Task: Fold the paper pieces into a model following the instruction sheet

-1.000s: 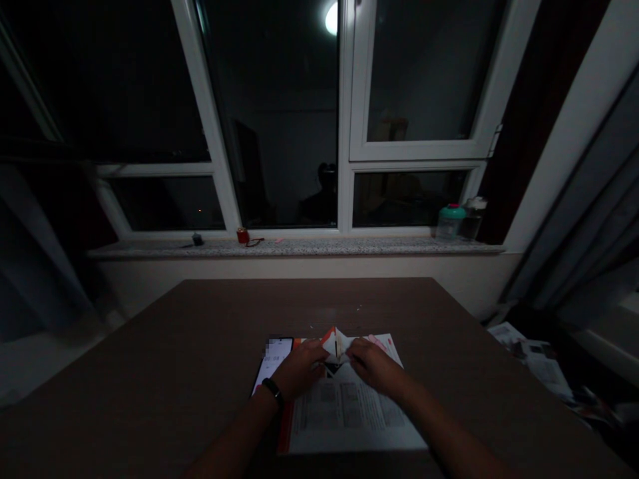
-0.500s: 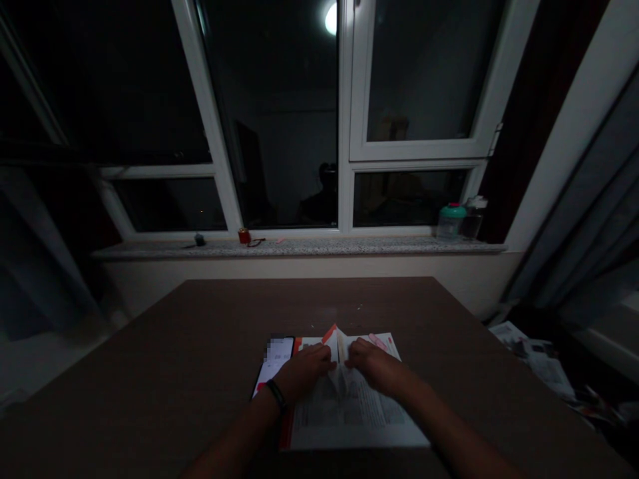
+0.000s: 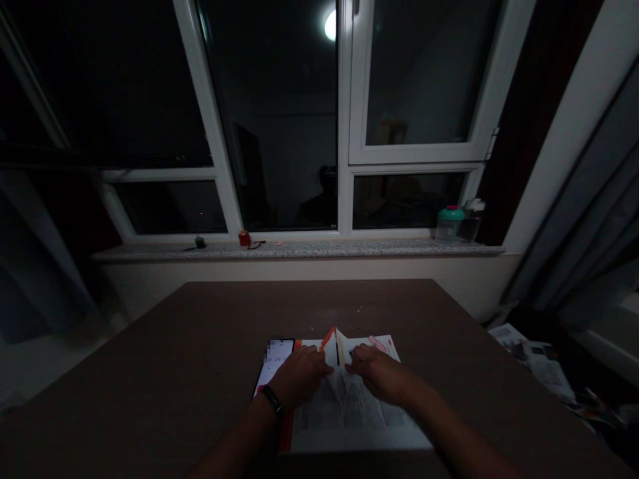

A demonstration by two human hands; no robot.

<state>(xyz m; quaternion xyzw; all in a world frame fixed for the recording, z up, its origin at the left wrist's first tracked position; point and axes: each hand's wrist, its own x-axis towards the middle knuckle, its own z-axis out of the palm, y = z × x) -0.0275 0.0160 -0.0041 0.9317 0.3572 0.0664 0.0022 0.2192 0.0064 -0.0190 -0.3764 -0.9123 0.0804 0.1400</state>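
Note:
Printed paper pages with an orange-red edge lie on the brown table in front of me. A raised, creased sheet stands up in a peak between my hands. My left hand, with a dark band on its wrist, is closed on the left side of this sheet. On its right side my right hand pinches the paper, fingers curled together. Left of the pages lies a lit phone, partly covered by my left hand and forearm. A pink mark or piece shows at the pages' upper right.
The brown table reaches to a granite windowsill. On the sill stand a green-lidded bottle, a clear bottle, a small red object and a small dark bottle. Papers lie low at the right.
My hands keep their hold on the paper and have shifted very slightly. The gap at the sheet's peak looks a little wider, while the pages and phone stay in place.

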